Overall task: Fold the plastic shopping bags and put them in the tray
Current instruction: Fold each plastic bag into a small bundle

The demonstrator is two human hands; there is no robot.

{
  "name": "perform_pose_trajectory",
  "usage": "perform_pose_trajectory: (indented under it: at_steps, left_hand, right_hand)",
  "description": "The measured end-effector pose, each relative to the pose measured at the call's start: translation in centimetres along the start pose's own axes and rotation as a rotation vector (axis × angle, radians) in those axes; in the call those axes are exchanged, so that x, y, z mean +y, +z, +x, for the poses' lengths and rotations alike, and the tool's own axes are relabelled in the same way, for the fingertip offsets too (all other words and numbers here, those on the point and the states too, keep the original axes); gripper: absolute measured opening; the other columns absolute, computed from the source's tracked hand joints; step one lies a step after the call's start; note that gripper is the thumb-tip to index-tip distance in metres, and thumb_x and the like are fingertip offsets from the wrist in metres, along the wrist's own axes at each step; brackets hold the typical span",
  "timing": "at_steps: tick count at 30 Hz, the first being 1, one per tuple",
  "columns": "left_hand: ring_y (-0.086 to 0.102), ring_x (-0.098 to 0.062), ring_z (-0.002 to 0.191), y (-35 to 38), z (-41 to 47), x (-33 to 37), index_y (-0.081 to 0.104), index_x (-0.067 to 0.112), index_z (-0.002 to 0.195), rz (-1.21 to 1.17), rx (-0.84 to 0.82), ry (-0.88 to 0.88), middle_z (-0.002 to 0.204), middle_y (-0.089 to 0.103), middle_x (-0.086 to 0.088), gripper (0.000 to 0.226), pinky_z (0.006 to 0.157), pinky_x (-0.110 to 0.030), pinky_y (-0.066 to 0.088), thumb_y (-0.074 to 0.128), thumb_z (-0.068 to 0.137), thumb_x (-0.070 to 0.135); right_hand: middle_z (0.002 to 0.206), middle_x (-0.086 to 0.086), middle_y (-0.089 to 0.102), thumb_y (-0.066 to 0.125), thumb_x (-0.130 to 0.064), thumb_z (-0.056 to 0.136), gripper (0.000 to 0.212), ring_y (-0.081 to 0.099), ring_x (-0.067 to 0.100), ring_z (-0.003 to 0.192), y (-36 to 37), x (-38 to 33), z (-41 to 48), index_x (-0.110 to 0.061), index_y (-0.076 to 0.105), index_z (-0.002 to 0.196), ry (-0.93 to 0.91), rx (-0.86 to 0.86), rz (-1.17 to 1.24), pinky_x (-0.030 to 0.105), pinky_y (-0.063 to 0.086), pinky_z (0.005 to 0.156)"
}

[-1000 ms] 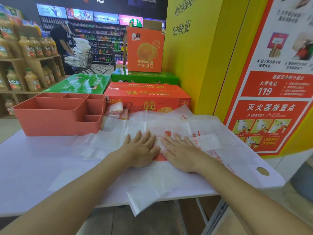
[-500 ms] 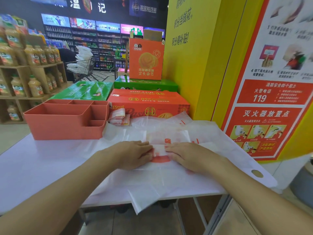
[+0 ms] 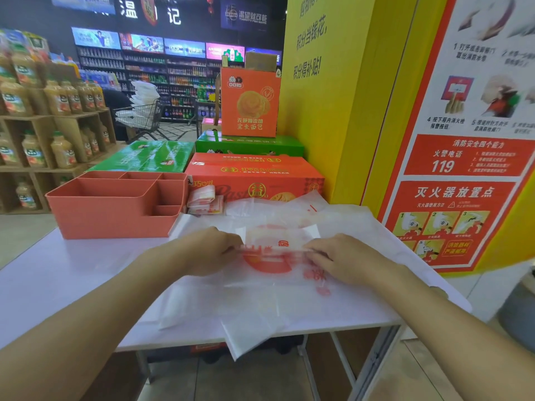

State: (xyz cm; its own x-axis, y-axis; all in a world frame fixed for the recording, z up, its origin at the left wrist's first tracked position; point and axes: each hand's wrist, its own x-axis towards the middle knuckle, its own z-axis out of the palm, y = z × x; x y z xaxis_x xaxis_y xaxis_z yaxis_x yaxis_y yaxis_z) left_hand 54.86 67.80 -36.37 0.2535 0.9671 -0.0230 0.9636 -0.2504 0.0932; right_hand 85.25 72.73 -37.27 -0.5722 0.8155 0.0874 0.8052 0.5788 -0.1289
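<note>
Two hands work on one bag near the middle of the table (image 3: 58, 285). The left hand (image 3: 208, 251) and the right hand (image 3: 347, 260) each pinch, with curled fingers, one end of a raised fold in the top bag (image 3: 272, 264), a thin white bag with red print. The fold itself is blurred, so I cannot tell how many fingers hold it. This bag lies on a loose pile of bags (image 3: 260, 322), which spreads to the right edge of the table and hangs with one corner over the near edge.

I judge that the step in hand is to fold the top bag across itself; toward the far edge or the near edge, I cannot tell. To do it well, both ends of the fold should travel together so that the crease stays straight. Only the top bag should be taken, not the sheets below. After laying it down, the palms should press out the air, because such film slides and springs open.

The fold's long axis runs left to right, about parallel to the near edge of the table. The orange tray (image 3: 115, 224) stands at the far left part of the table, well apart from the hands, with some folded bags (image 3: 204, 201) just beside its right wall.
</note>
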Motion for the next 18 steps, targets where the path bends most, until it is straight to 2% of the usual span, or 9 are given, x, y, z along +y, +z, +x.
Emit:
perform_pose_trajectory:
  at_steps: [2,4,6,8,11,12,14,16,18]
  left_hand:
    - [0.057,-0.023,0.087,-0.5,-0.1,-0.4,0.060,0.031,0.097,-0.008,0.000,-0.024,0.087,0.061,0.003,0.021,0.079,-0.036,0.047,0.039,0.102,0.027]
    - [0.055,-0.022,0.084,-1.0,-0.1,-0.9,0.050,0.033,0.076,-0.028,0.022,-0.048,0.079,0.056,0.008,0.028,0.078,-0.035,0.046,0.041,0.103,0.029]
    - [0.052,-0.022,0.081,-1.4,-0.1,-1.4,0.043,0.029,0.069,-0.038,0.031,-0.088,0.073,0.050,0.010,0.036,0.077,-0.034,0.044,0.041,0.104,0.032]
    - [0.052,-0.022,0.080,-1.9,-0.1,-2.0,0.044,0.025,0.068,-0.045,0.031,-0.133,0.073,0.050,0.008,0.035,0.074,-0.033,0.042,0.042,0.103,0.027]
    - [0.056,-0.026,0.084,-2.6,-0.2,-2.8,0.054,0.017,0.077,-0.070,0.012,-0.193,0.080,0.057,0.000,0.025,0.072,-0.034,0.043,0.045,0.100,0.021]
    - [0.057,-0.027,0.086,-2.8,-0.1,-3.2,0.057,0.011,0.081,-0.077,0.008,-0.212,0.084,0.060,-0.004,0.024,0.074,-0.035,0.044,0.045,0.100,0.021]
    - [0.056,-0.025,0.083,-3.1,0.1,-3.9,0.060,0.004,0.088,-0.098,0.012,-0.249,0.086,0.061,-0.007,0.027,0.074,-0.034,0.043,0.045,0.101,0.022]
    - [0.053,-0.020,0.078,-3.2,0.3,-4.8,0.060,0.006,0.086,-0.139,0.023,-0.276,0.082,0.059,-0.004,0.027,0.071,-0.032,0.040,0.047,0.101,0.023]
    - [0.055,-0.022,0.081,-3.1,0.5,-5.8,0.063,0.006,0.089,-0.176,0.040,-0.293,0.086,0.061,-0.006,0.025,0.072,-0.032,0.042,0.049,0.101,0.024]
  right_hand:
    - [0.101,-0.012,0.071,0.044,-0.041,0.106,0.027,0.062,0.012,0.089,-0.5,0.7,0.1,-0.033,0.068,0.113,0.018,0.000,0.025,0.032,0.051,0.080]
    - [0.094,-0.013,0.071,0.046,-0.040,0.106,0.028,0.061,0.007,0.082,-1.0,1.2,0.0,-0.028,0.071,0.106,0.043,-0.009,0.045,0.029,0.050,0.075]
    - [0.087,-0.015,0.070,0.049,-0.040,0.105,0.028,0.060,0.001,0.077,-1.3,2.0,0.1,-0.026,0.072,0.099,0.073,-0.003,0.074,0.025,0.048,0.070]
    - [0.085,-0.013,0.071,0.053,-0.042,0.102,0.028,0.062,0.003,0.077,-1.3,3.2,0.3,-0.024,0.073,0.095,0.108,0.009,0.118,0.026,0.051,0.072]
    - [0.083,-0.005,0.072,0.060,-0.051,0.096,0.036,0.066,0.015,0.078,-1.6,4.5,0.6,-0.019,0.073,0.087,0.159,0.045,0.178,0.038,0.056,0.076]
    - [0.075,-0.003,0.068,0.063,-0.051,0.093,0.040,0.062,0.015,0.068,-1.7,4.8,0.6,-0.015,0.069,0.078,0.178,0.067,0.215,0.035,0.052,0.067]
    - [0.058,0.004,0.038,0.072,-0.047,0.090,0.053,0.037,0.014,0.051,-2.1,5.0,0.5,-0.011,0.044,0.062,0.234,0.120,0.313,0.028,0.031,0.051]
    - [0.059,-0.001,0.022,0.076,-0.043,0.088,0.059,0.023,0.013,0.051,-2.3,5.3,0.5,-0.018,0.029,0.061,0.264,0.173,0.364,0.028,0.020,0.051]
    - [0.062,-0.002,0.023,0.077,-0.041,0.087,0.059,0.023,0.013,0.052,-2.3,5.8,0.8,-0.015,0.031,0.061,0.313,0.183,0.397,0.031,0.018,0.054]
